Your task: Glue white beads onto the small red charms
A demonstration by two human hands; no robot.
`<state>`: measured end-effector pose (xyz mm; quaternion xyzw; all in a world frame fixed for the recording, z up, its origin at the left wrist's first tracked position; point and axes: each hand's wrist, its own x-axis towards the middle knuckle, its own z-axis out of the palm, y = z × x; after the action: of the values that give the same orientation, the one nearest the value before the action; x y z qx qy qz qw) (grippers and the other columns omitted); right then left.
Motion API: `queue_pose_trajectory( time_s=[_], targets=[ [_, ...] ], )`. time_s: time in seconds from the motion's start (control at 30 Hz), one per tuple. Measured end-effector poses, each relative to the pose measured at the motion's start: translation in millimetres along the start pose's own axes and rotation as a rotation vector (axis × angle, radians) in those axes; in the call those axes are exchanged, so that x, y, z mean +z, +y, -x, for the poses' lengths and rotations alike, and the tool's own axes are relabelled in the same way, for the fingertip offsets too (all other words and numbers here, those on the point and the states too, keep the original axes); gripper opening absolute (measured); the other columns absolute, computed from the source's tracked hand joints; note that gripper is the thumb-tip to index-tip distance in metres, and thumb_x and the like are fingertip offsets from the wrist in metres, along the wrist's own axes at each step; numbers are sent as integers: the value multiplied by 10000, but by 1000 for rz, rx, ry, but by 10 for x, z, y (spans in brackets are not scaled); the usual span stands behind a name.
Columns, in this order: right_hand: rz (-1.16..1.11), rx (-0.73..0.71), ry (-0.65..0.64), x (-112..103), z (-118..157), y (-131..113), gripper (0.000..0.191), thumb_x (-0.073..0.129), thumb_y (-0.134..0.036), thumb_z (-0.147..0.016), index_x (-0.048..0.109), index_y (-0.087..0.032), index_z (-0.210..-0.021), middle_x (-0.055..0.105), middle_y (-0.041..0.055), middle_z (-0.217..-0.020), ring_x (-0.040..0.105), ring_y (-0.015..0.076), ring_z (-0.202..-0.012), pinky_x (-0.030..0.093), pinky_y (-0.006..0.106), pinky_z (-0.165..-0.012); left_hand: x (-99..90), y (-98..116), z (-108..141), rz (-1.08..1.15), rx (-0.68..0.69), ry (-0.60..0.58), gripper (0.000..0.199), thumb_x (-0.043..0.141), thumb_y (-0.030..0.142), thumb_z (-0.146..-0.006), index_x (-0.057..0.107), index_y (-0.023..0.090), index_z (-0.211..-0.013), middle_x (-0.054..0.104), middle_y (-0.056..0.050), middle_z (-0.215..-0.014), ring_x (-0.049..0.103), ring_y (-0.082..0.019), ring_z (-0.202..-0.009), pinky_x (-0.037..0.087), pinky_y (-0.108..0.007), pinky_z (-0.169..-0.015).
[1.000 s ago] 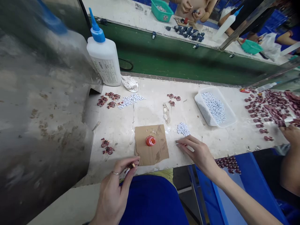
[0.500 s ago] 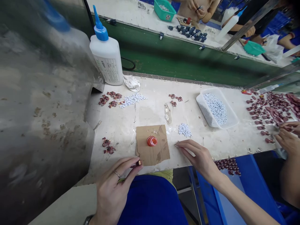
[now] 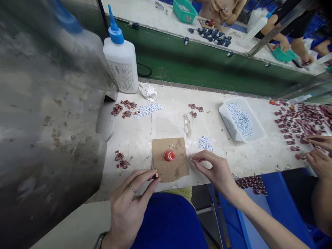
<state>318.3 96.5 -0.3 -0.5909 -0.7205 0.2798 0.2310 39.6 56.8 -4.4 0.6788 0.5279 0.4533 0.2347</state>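
Note:
My left hand (image 3: pixel 132 204) pinches a small dark-red figure piece (image 3: pixel 155 176), with a light patch on its end, at the near left corner of the cardboard (image 3: pixel 181 171). Thumb and forefinger of my right hand (image 3: pixel 216 173) are pressed together just right of the cardboard, with a tiny whitish piece (image 3: pixel 191 159) at their tips; its shape is too small to make out. Between both hands, a small pot of red-orange liquid (image 3: pixel 169 155) stands on the cardboard. Beyond my right hand lies a small heap of white-and-blue bits (image 3: pixel 206 143).
A clear tub (image 3: pixel 255 135) of similar bits stands right. Dark-red pieces (image 3: pixel 122 164) lie left, more at the back. A white bottle with blue nozzle (image 3: pixel 121 65) stands back left beside a metal panel (image 3: pixel 64 121). A co-worker's hands (image 3: pixel 320 160) are at far right.
My right hand has moved slightly left toward the cardboard, its fingertips pinched. My left hand has risen a little with the dark-red piece. The view has shifted slightly.

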Motion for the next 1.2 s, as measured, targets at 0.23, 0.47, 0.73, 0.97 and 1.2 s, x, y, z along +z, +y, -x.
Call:
queue_pose_trajectory(
  time_s=[0.23, 0.47, 0.73, 0.97, 1.2],
  targets=[
    [-179, -105, -43, 162, -250, -353, 96, 668, -195, -974, 747, -248, -987, 775, 18, -923, 726, 173, -828, 593, 317, -739, 24, 56, -53, 32, -30, 9, 284, 763, 62, -832, 713, 208, -1070, 738, 44, -1014, 707, -15, -920, 557, -77, -969],
    [-136, -197, -33, 200, -323, -362, 157, 637, -159, -993, 764, -243, -1030, 782, 41, -1006, 748, 176, -894, 628, 321, -764, 35, 31, -37, 8, -21, 27, 287, 770, 72, -828, 715, 210, -1074, 741, 45, -1004, 713, -21, -912, 561, -77, -972],
    [-186, -177, -21, 175, -283, -411, 216, 602, -141, -988, 763, -265, -1062, 777, 51, -1035, 745, 197, -926, 637, 381, -787, 55, 49, -57, 32, -61, 3, 305, 761, 58, -831, 709, 230, -1078, 744, 53, -1024, 712, -19, -935, 553, -77, -989],
    [-534, -125, 0, 135, -140, -731, 184, 715, -94, -894, 770, -255, -965, 781, 13, -920, 736, 181, -884, 618, 362, -778, 33, 198, -119, 91, -54, -13, 283, 758, 68, -843, 706, 245, -1057, 746, 80, -1013, 707, -3, -932, 560, -66, -945],
    [-642, -108, -48, 158, -89, -836, 167, 715, -112, -919, 769, -251, -995, 791, 16, -939, 733, 172, -861, 610, 368, -792, 35, 219, -91, 156, -92, -40, 320, 749, 62, -849, 705, 264, -1094, 742, 79, -1035, 714, -29, -950, 590, -116, -933]
  ],
)
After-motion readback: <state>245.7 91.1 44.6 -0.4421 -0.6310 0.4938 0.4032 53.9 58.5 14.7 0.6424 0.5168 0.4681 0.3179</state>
